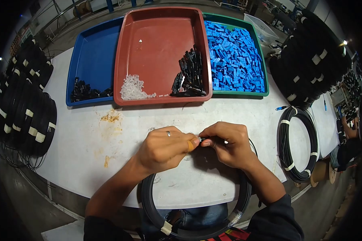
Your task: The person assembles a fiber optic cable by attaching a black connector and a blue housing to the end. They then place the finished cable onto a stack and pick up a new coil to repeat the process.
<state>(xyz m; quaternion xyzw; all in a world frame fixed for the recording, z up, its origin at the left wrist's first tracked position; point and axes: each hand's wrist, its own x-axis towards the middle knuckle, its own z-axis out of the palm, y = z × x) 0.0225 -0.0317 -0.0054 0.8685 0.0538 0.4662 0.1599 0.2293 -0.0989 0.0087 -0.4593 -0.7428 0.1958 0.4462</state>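
Note:
Over the white table (128, 120), my left hand (165, 148) and my right hand (229, 142) meet fingertip to fingertip. Both pinch a small connector (201, 139), mostly hidden by the fingers. A ring is on one finger of my left hand, and its thumb has an orange-brown wrap. Under my forearms a black cable coil (149, 197) lies over the table's near edge and my lap, bound with pale tape. One strand of it rises beside my right wrist.
Behind my hands stand a blue tray (94, 52) with black parts, a red tray (161, 36) with white and black parts, and a green tray (266, 86) of blue connectors (233, 56). A taped coil (285, 140) lies right; stacked coils (24, 116) flank the table.

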